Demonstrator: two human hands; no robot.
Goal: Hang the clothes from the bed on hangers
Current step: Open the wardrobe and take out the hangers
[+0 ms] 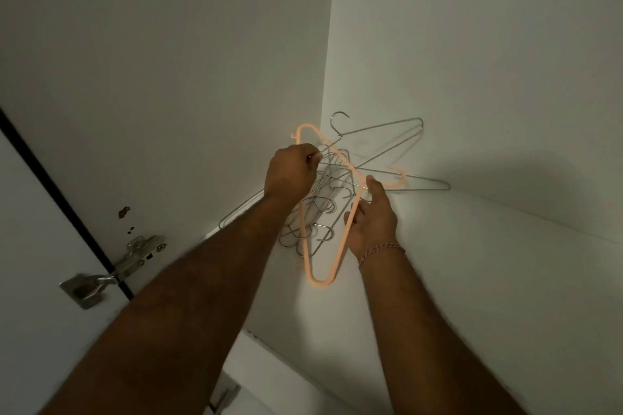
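Both arms outstretched, left hand (290, 172) fingers curled, right hand (371, 222) gripping.

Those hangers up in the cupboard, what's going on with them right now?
A person is reaching up with both hands into a white cupboard shelf where a tangled bunch of metal hangers lies. The left hand pinches some of the metal wires, while the right hand holds an orange plastic hanger caught up in the pile. No clothes are in view yet.
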